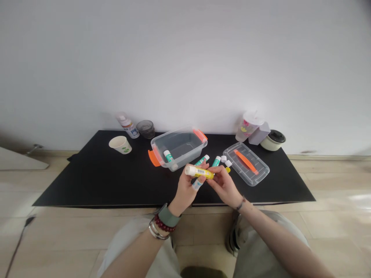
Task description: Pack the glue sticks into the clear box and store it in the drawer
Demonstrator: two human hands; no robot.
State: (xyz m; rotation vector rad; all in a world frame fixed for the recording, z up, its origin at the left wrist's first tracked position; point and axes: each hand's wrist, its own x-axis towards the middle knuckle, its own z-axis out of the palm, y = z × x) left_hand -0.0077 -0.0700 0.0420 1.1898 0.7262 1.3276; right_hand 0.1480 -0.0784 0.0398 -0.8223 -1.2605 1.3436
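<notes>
A yellow glue stick [200,172] with a white end lies level above the table's near part. My left hand [185,192] is closed round its middle, and a bandage-like wrap shows on one finger. At the stick's right end, the fingers of my right hand [226,188] pinch it. Just beyond my hands lie two green glue sticks, one on the left [203,160] and one on the right [216,161], partly hidden by my fingers. Two white caps [228,163] and a yellow cap [228,170] rest beside them. Another green glue stick [168,156] is inside the clear box [185,157].
The clear lid [262,172] with an orange handle lies to the right. Behind it stand a patterned tumbler [245,128], a pale block [260,133] and a lidded pot [273,141]. A paper cup [119,145], spray can [129,126] and dark glass [146,129] stand left on the black table [95,181].
</notes>
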